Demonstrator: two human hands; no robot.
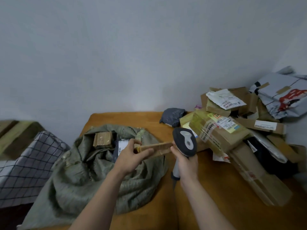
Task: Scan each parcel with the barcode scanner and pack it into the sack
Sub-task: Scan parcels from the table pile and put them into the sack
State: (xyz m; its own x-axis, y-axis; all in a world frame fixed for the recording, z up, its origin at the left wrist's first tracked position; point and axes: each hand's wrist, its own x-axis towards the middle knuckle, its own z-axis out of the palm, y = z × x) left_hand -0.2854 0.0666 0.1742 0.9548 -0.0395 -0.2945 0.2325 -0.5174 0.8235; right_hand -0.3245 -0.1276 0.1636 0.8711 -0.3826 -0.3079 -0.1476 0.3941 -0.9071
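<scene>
My left hand (131, 157) pinches a thin flat cardboard parcel (157, 147) by its left end, edge-on to the camera, above the right rim of the sack. My right hand (186, 161) grips the handle of the grey barcode scanner (185, 141), whose head sits just right of the parcel's far end. The green woven sack (79, 171) lies open on the orange table (216, 205). Inside it I see a brown box (103, 138) and a dark parcel with a white label (122, 146).
A heap of cardboard parcels (221, 130) and grey mailer bags (282, 97) covers the table's right side, with a long brown box (255, 176) running toward me. A dark grey pouch (172, 117) lies at the back. A checked cloth (28, 163) is left of the table.
</scene>
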